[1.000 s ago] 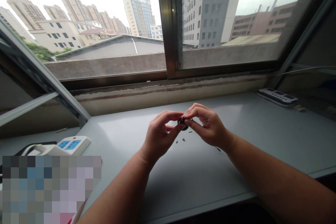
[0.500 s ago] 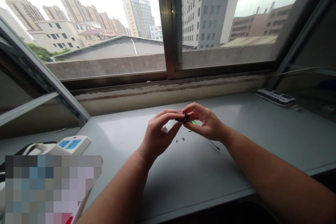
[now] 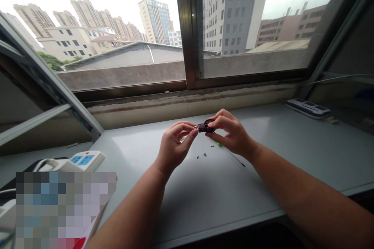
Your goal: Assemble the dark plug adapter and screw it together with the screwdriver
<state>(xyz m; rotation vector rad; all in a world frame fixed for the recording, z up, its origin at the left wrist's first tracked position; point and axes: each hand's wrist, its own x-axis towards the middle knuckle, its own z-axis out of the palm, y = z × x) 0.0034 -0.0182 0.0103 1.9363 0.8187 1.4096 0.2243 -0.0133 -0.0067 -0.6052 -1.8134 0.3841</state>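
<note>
Above the desk, both hands meet at a small dark device (image 3: 202,127) with a blocky body and a rounded, ring-like end. My right hand (image 3: 235,134) grips the rounded end between thumb and fingers. At the other end, my left hand (image 3: 174,144) pinches a thin, light metal piece that meets the block; whether it is fixed to it I cannot tell. Several tiny screws (image 3: 205,154) lie on the desk below. Beneath my right hand rests a slim tool with a bright green part (image 3: 219,144) and a thin dark shaft (image 3: 237,159). A whitish item behind my left fingers is mostly hidden.
The grey desk (image 3: 216,202) runs up to the window wall. A white power strip (image 3: 92,159) with blue sockets stands at left, near a pixelated patch. Another power strip (image 3: 308,108) lies at the back right. A metal frame (image 3: 70,97) rises on the left.
The device has turned so its rounded end now shows at my right fingers. My left fingers have drawn left, from covering the device to pinching the thin metal piece.
</note>
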